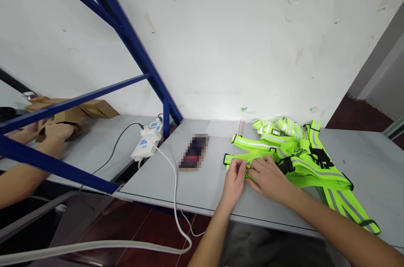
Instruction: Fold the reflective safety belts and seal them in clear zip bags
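Observation:
My left hand [235, 175] is closed at the left end of a pile of neon-green reflective straps [318, 168], thumb and fingers pinching a green strap. Right beside it, my right hand [267, 178] has its fingers curled over the same bunched green strap [251, 173], partly hiding it. Grey reflective stripes run along the straps. A black buckle [285, 165] lies just beyond my right hand, and a larger black clip [321, 157] sits farther right in the pile. One strap end [368, 221] reaches toward the table's front edge.
Behind the pile lie rolled reflective straps in clear plastic [288, 126]. A blurred-out phone-like object [193, 152] rests left of my hands. A power strip [147, 142] with a white cable [175, 187] stands by the blue frame [139, 52]. Another person's hand [59, 131] touches a cardboard box.

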Demonstrator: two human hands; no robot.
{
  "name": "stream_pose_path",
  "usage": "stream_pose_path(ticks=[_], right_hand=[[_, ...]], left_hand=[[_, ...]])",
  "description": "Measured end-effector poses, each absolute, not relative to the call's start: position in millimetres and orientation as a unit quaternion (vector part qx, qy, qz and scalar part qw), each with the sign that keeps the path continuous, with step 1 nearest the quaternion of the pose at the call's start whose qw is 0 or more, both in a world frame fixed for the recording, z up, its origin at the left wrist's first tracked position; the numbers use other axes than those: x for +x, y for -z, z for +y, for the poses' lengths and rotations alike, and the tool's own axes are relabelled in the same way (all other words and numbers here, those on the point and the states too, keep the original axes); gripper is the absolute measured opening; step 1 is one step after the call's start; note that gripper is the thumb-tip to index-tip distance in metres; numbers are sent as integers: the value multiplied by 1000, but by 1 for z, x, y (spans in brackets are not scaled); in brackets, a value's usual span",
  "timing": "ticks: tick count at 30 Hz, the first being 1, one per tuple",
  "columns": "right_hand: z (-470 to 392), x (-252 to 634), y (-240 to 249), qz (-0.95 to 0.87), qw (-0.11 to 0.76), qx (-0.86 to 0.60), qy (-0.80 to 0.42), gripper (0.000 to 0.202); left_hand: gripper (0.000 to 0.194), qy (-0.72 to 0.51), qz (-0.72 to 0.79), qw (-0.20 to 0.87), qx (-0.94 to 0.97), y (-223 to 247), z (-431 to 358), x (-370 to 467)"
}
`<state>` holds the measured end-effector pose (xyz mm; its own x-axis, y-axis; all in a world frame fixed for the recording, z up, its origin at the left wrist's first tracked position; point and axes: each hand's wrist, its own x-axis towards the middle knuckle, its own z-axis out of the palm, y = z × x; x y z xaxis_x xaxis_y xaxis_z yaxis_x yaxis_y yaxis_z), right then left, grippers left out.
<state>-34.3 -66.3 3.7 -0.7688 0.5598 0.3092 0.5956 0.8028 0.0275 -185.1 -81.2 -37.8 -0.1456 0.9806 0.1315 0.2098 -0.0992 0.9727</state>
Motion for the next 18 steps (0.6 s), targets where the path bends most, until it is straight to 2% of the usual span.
stream_pose_path(ticks=[5,14,18], right_hand=[[-60,-36,5,-933,170,-292,125,19],[-53,-26,1,-925,199,-306,107,18],[-43,-24,-6,-916,203,-332,93,6]], left_hand=[[27,-506,557,371,544,39,-82,-185],[29,-493,541,390,558,44,-81,-188],[31,-489,519,410,569,44,-82,-187]])
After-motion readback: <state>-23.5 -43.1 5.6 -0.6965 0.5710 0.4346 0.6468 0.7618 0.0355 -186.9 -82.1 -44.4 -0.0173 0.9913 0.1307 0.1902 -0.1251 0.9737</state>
